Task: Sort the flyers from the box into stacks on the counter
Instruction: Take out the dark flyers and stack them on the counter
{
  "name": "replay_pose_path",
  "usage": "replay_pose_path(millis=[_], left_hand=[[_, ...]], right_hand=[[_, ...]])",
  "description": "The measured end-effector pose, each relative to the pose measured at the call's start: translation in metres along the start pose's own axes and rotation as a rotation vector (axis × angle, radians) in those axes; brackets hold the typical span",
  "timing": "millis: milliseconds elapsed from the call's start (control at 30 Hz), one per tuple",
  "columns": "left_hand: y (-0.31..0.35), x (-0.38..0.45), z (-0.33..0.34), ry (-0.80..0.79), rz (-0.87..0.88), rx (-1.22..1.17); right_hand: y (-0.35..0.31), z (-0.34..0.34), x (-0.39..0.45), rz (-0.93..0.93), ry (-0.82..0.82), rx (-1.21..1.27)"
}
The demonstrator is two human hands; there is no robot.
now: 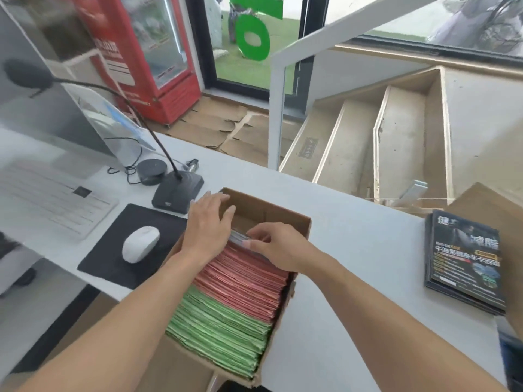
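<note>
Dark flyers under right-hand grip

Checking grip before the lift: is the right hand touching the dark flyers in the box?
Touching. The head view shows the right hand with thumb and fingers pinching the dark flyers in the box.

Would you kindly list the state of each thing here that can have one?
cardboard box: open, far end empty
green flyers: on edge, nearest
red flyers: on edge, behind the green
dark flyers: few left, farthest
left hand: flat against the dark flyers
right hand: pinches the dark flyers
dark stack: flat on counter
</note>
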State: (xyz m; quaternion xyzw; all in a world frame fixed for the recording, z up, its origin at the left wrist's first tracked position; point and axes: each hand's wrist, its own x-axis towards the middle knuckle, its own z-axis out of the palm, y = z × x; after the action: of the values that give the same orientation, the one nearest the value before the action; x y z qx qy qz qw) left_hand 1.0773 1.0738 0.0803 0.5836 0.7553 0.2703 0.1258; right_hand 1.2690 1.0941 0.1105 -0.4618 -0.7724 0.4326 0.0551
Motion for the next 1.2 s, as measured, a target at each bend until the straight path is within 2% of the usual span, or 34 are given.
replay_pose_path(millis=[100, 333, 533, 667, 733, 867, 1100, 1200], left_hand=[[-0.018, -0.005, 0.006, -0.040, 0.021, 0.038], [-0.024, -0.015, 0.008, -0.005, 0.024, -0.009], [-0.026, -0.017, 0.007, -0.041, 0.005, -0.035], [-0.026, -0.019, 0.005, -0.036, 0.007, -0.083], [-0.027, -0.020, 0.004, -0.040, 0.022, -0.085], [-0.028, -0.020, 0.004, -0.051, 0.030, -0.068], [-0.027, -0.021, 0.002, -0.074, 0.015, -0.073], [-0.025, -0.021, -0.003, -0.049, -0.017, -0.149]], right_hand=[[0.000, 0.003, 0.007, 0.062, 0.028, 0.024], [0.000, -0.002, 0.014, 0.213, 0.010, 0.192], [-0.013, -0.002, 0.016, 0.200, 0.017, -0.024], [-0.015, 0.011, 0.019, 0.150, 0.196, -0.357], [-0.012, 0.017, 0.020, 0.160, 0.270, -0.388], [-0.012, 0.024, 0.021, 0.180, 0.270, -0.392], [-0.009, 0.020, 0.008, 0.182, 0.491, -0.244], [-0.012, 0.012, -0.010, 0.114, 0.641, -0.028]])
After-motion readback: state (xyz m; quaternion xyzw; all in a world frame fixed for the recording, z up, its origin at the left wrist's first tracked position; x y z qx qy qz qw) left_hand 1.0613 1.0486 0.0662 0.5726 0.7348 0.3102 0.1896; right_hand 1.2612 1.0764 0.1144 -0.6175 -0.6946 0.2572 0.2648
